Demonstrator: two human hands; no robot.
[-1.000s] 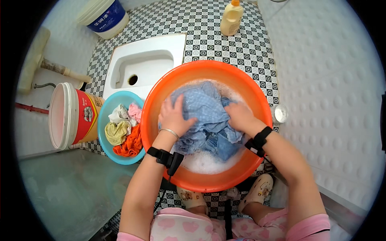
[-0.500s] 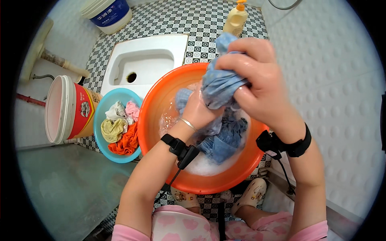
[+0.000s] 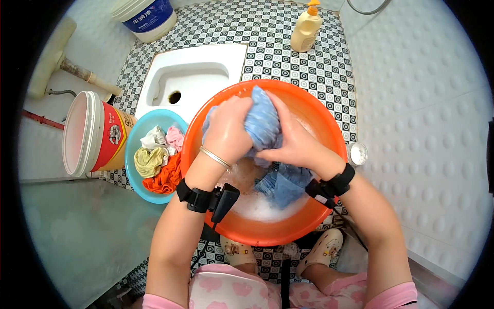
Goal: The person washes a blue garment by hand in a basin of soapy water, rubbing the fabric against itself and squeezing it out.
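Over the far half of an orange basin, my left hand is wrapped round a bunched light blue cloth. My right hand holds the same cloth from its right side, fingers along it and thumb beneath. The garment's full shape cannot be made out. Below my hands, a darker blue garment lies in sudsy water. Black straps with small devices circle both my wrists.
A light blue basin with several small garments stands at the left, beside a red-and-yellow bucket. Beyond lie a white squat toilet, a white-and-blue bucket and a pump bottle. A small clear container stands by the right wall.
My right hand has come down and to the left, bringing the light blue cloth lower over the basin. My left hand has moved slightly up and left and now grips the cloth from the left.
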